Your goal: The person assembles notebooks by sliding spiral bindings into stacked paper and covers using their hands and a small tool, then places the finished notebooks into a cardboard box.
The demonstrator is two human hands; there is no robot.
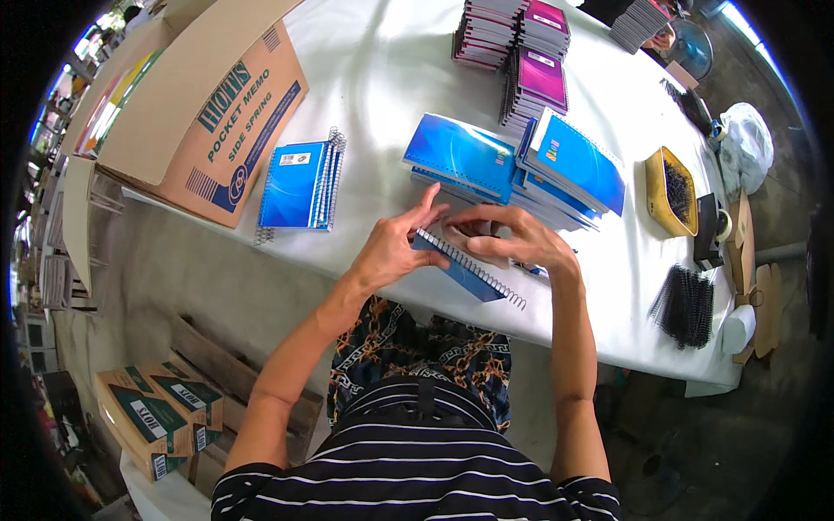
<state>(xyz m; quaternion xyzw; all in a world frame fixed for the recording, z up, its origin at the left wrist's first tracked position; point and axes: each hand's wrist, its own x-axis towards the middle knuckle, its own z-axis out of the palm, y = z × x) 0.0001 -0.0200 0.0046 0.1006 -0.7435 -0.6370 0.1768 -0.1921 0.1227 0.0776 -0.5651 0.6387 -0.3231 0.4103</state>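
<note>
Near the table's front edge, a small blue notebook is held on a slant, with a dark spiral wire along its upper edge. The wire's loose end sticks out past the notebook's lower right corner. My left hand grips the notebook's left end, thumb on the cover near the wire. My right hand is curled over the far side, its fingers closed at the notebook behind the wire; the fingertips are partly hidden. Just beyond my hands lie a stack of blue covers and a fanned pile of blue notebooks.
Several bound blue notebooks lie left, beside a large cardboard box. Purple notebook stacks stand at the back. Right are a yellow tray of dark pieces and a bundle of black spiral wires. Small cartons sit lower left.
</note>
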